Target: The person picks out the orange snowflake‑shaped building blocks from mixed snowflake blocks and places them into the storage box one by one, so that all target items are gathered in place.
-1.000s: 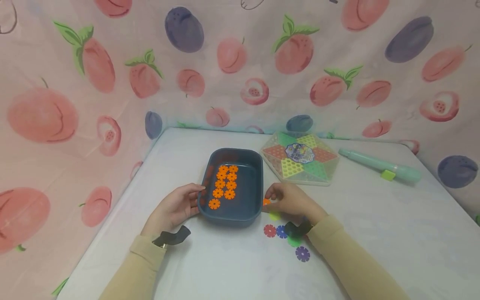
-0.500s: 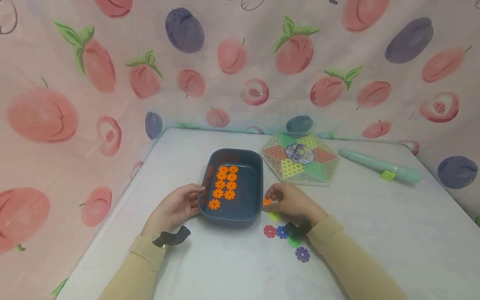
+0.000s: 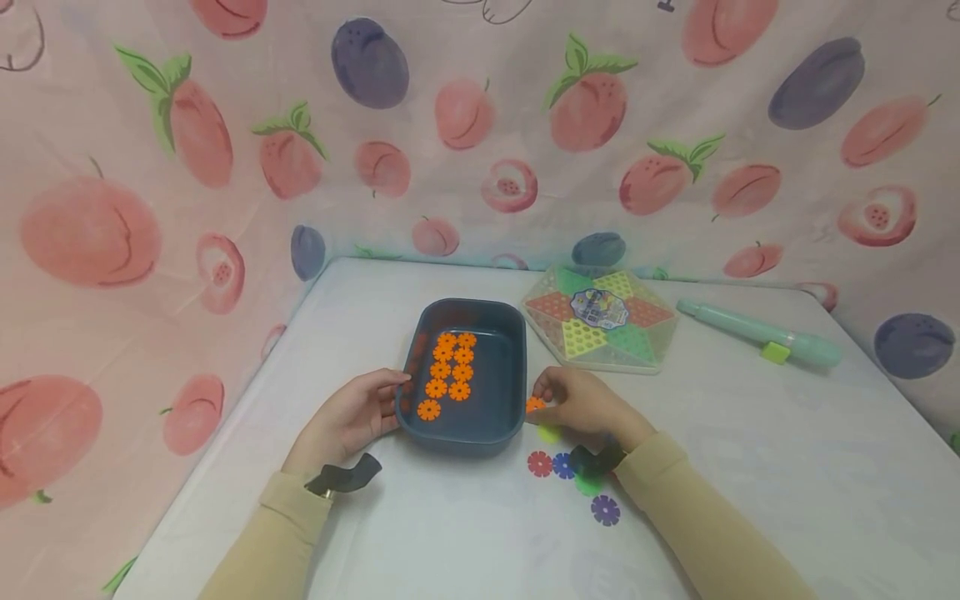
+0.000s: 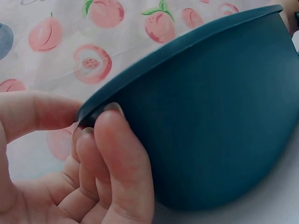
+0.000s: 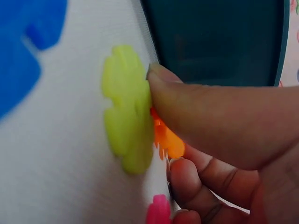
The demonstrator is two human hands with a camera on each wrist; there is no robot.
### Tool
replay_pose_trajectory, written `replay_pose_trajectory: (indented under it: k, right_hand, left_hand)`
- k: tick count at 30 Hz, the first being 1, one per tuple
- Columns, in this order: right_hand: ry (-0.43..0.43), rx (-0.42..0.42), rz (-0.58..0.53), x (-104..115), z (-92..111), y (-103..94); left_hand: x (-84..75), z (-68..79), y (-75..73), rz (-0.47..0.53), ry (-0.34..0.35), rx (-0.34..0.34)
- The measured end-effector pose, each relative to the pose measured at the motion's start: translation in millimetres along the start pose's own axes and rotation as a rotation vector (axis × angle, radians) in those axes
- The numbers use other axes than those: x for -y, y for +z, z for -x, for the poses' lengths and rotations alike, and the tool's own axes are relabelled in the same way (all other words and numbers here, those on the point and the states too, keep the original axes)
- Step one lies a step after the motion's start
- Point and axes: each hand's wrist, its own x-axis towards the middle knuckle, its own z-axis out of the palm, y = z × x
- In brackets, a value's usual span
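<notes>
My left hand grips the left wall of a dark blue-green plastic basin. In the left wrist view, thumb and fingers pinch its rim. Inside, several orange notched snowflake discs lie flat in two rows. Close beside the basin's right wall, my right hand pinches another orange snowflake disc between thumb and curled fingers, low over the table. A yellow-green disc is just beside the thumb. Part of the held disc is hidden by the thumb.
Red, blue, green and purple discs lie below the right hand. Behind are a hexagonal Chinese checkers box and a mint-green tube with a lime block. Fruit-print cloth hangs behind the white table.
</notes>
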Motion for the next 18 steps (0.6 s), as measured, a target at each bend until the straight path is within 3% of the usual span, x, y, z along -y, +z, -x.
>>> replay_pose_trajectory:
  k: [4, 11, 18]
  right_hand:
    - [0.028, -0.002, -0.02, 0.2, 1.0, -0.3]
    - [-0.028, -0.02, -0.065, -4.1, 1.8, -4.2]
    - [-0.015, 0.002, -0.12, -2.0, 3.4, -9.4]
  left_hand:
    - [0.5, 0.3, -0.4, -0.015, 0.011, 0.016]
    - [0.6, -0.2, -1.0, -0.006, 0.018, 0.021]
    - [0.8, -0.7, -1.0, -0.031, 0.019, 0.022]
